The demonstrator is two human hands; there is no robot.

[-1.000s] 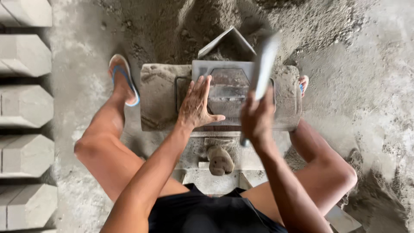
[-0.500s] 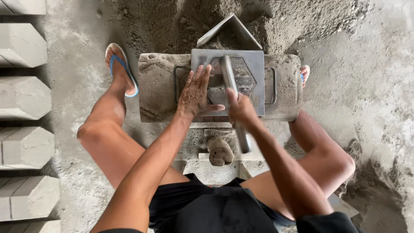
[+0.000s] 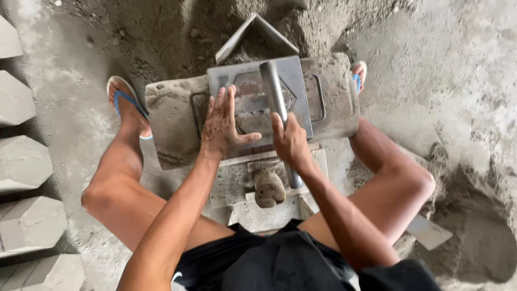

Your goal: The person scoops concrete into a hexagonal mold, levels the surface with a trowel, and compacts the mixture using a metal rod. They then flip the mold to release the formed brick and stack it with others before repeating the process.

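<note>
My left hand (image 3: 223,125) lies flat, fingers spread, on a grey metal plate (image 3: 299,81) that covers a cement-caked mould (image 3: 169,116) between my knees. My right hand (image 3: 291,141) grips a metal bar (image 3: 273,89) that rests across the plate, its far end pointing away from me. Below the plate a block frame (image 3: 237,183) carries a rounded, cement-covered knob (image 3: 268,188). An open triangular metal scoop (image 3: 256,27) sits in the sand just beyond the mould.
Grey hexagonal paving blocks (image 3: 24,161) lie in a row along the left edge. My feet in blue flip-flops (image 3: 125,99) flank the mould. Loose dark sand (image 3: 161,32) is heaped ahead, and a hollow in sand (image 3: 479,242) lies at the lower right.
The right hand brought the metal bar down from a raised position onto the plate. The left hand stayed flat on the plate. The camera moved closer.
</note>
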